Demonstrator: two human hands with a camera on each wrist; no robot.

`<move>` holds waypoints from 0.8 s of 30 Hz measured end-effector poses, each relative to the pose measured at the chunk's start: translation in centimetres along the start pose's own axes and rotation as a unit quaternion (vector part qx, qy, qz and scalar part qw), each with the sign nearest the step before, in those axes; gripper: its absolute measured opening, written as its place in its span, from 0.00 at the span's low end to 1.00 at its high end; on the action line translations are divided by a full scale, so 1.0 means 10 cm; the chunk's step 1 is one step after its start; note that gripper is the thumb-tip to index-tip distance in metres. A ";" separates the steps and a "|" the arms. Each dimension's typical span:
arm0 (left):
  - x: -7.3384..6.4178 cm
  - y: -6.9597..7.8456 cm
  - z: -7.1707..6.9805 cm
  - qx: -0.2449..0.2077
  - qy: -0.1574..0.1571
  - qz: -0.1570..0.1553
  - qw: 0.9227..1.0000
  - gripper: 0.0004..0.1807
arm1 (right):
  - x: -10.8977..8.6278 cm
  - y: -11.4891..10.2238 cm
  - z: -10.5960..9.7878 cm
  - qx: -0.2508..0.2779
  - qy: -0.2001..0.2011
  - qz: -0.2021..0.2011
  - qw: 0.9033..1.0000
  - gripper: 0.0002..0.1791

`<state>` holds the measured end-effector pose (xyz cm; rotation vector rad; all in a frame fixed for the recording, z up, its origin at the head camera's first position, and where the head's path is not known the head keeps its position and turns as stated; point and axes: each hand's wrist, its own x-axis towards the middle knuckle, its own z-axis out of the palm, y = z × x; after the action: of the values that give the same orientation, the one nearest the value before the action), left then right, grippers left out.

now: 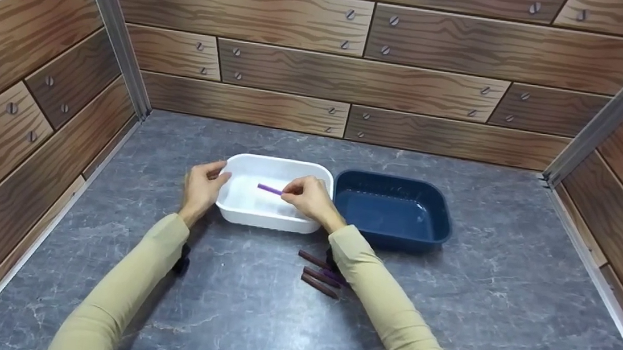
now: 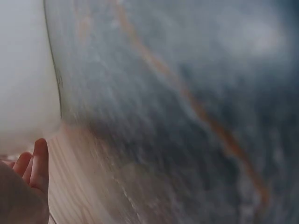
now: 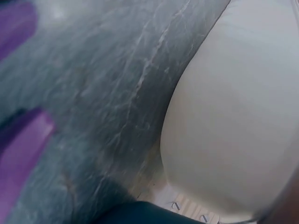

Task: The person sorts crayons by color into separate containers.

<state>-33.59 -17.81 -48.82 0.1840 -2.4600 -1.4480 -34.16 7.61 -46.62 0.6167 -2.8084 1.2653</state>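
Note:
In the head view my right hand [image 1: 309, 197] pinches one end of a thin purple stick [image 1: 269, 188] and holds it over the inside of a white plastic tub [image 1: 270, 221]. At the tub's left side is my left hand [image 1: 201, 188], thumb over the rim and fingers on the outer wall. The left wrist view shows those fingers [image 2: 39, 163] up against the white wall [image 2: 28, 70]. Several dark brown sticks [image 1: 319, 284] lie on the table below my right forearm, a purple one [image 1: 334, 276] among them, partly hidden by the sleeve.
A dark blue tub [image 1: 391, 241] stands immediately right of the white one. Both rest on a grey marbled table [image 1: 218, 309]. Wood-patterned walls [image 1: 293, 64] with metal corner strips [image 1: 123, 48] enclose the back and both sides.

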 end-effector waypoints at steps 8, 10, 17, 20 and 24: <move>-0.01 0.00 -0.01 0.028 0.017 0.026 0.999 0.19 | 0.05 -0.03 0.04 -0.027 -0.016 0.014 0.999 0.05; 0.00 0.00 -0.02 0.027 0.016 0.026 0.999 0.19 | 0.06 -0.03 0.04 -0.038 -0.019 0.017 0.999 0.04; -0.02 0.01 -0.02 0.026 0.014 0.022 0.999 0.18 | 0.04 -0.02 0.05 -0.061 -0.034 0.024 0.997 0.04; -0.03 0.01 -0.02 0.032 0.017 0.020 0.999 0.18 | 0.03 -0.04 0.05 -0.065 -0.043 0.030 0.997 0.04; -0.03 0.00 -0.01 0.038 0.019 0.019 0.999 0.18 | 0.04 -0.04 0.06 -0.066 -0.049 0.049 0.995 0.04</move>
<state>-33.30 -17.83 -48.77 0.1762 -2.4765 -1.3236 -34.25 6.83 -46.66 0.5556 -3.0073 1.0799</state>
